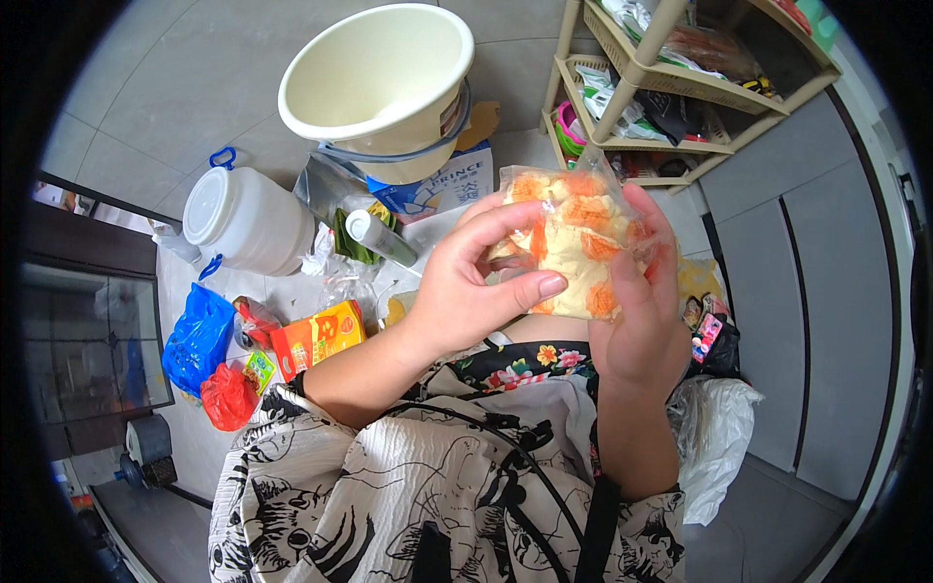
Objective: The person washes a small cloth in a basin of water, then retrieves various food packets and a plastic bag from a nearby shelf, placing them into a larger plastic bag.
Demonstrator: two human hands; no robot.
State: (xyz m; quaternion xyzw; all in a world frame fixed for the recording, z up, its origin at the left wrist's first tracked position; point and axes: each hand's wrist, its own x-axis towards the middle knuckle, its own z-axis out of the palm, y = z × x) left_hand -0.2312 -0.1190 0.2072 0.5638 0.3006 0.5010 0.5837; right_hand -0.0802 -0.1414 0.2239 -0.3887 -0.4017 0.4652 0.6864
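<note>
A clear plastic bag [576, 240] of pale yellow and orange pieces of food is held up over my lap. My left hand [477, 273] grips it from the left, with the thumb across the front near the lower edge. On the right side, my right hand [645, 291] clasps the same bag, its fingers partly behind the plastic. The bag's gathered top sticks up between the hands. What exactly the food is, I cannot tell.
On the floor stand a cream basin [379, 73], a lidded white plastic barrel [248, 218] and a spray can [380, 238]. Blue [198, 331] and red [228, 397] plastic bags lie left, beside an orange package [321, 337]. A beige shelf rack [641, 73] rises at right, above a white plastic bag [714, 437].
</note>
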